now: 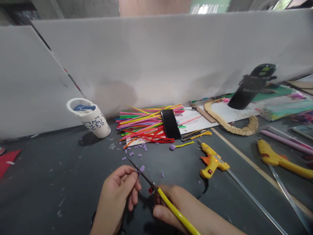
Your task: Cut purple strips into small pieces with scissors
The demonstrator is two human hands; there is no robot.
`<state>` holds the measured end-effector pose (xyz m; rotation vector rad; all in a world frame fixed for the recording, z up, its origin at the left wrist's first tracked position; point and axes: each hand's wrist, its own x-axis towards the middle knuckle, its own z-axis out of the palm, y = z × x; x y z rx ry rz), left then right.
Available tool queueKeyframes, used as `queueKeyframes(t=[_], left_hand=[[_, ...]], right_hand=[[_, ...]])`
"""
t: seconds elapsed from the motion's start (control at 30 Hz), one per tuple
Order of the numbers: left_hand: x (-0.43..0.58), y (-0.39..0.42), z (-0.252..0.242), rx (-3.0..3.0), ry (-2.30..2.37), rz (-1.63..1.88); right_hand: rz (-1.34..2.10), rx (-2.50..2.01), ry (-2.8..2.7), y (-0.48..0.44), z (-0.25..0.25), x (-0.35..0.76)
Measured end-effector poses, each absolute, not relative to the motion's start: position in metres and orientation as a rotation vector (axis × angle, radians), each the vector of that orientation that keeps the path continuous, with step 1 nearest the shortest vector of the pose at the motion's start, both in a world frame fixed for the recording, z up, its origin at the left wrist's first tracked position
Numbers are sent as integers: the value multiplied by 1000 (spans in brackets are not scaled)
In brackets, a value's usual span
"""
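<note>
My right hand (171,205) is closed around scissors (146,179) with dark, narrow blades and a long yellow handle, seen nearly edge-on. The blades point up and left, past the fingertips of my left hand (119,189). Thumb and forefinger of that hand are pinched on a small purple piece (139,172) beside the blade; most of it is hidden. Several short purple cuttings (131,154) lie scattered on the dark table beyond the tip. A yellow stem with a purple ball end (172,147) rests farther back.
A yellow hot glue gun (212,161) lies right of my hands, another glue gun (271,155) beyond it. Behind are a phone (170,124) on colourful pipe cleaners (139,119), a white cup (96,120), a cardboard curve (234,129) and a black bottle (246,89). A white partition (158,58) closes the back.
</note>
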<state>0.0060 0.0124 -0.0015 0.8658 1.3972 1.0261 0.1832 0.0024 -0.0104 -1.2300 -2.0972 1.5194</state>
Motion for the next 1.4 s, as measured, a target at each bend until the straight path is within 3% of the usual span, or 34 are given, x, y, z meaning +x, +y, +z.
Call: queueKeyframes(t=[1.4], left_hand=[[2, 16, -10, 922, 1387, 954]], right_hand=[[1518, -1379, -2079, -2, -7, 175]])
